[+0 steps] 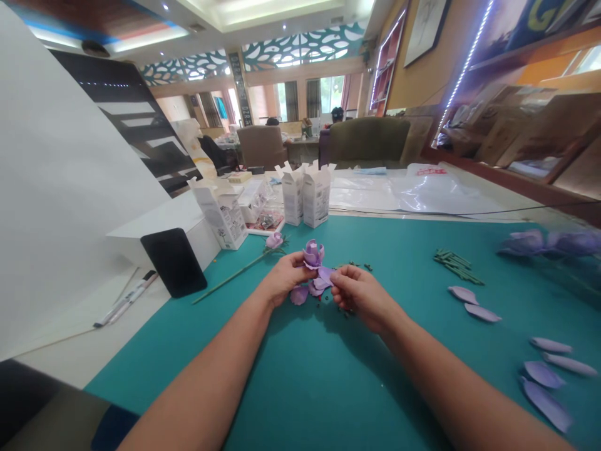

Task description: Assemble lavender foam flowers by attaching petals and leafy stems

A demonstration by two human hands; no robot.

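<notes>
My left hand [287, 275] is closed around the base of a purple artificial flower [313, 253], its bloom upright above the fingers. A single purple petal [325, 275] is pinched in my right hand [357, 292], its other end close to the flower's base; whether they touch I cannot tell. Below the hands, loose petals [299, 295] lie on the green mat [300, 376]. Small dark pieces [369, 267] are scattered around there. To the left rests a finished-looking flower [274, 240] on a long green stem [235, 275].
At right lie green stem pieces [457, 265], several loose petals [543, 374] and larger purple blooms [523, 242]. White boxes [316, 199] stand at the back. A black phone-like slab [173, 262] leans at left beside pens [126, 300]. Clear plastic sheets [422, 191] cover the far edge.
</notes>
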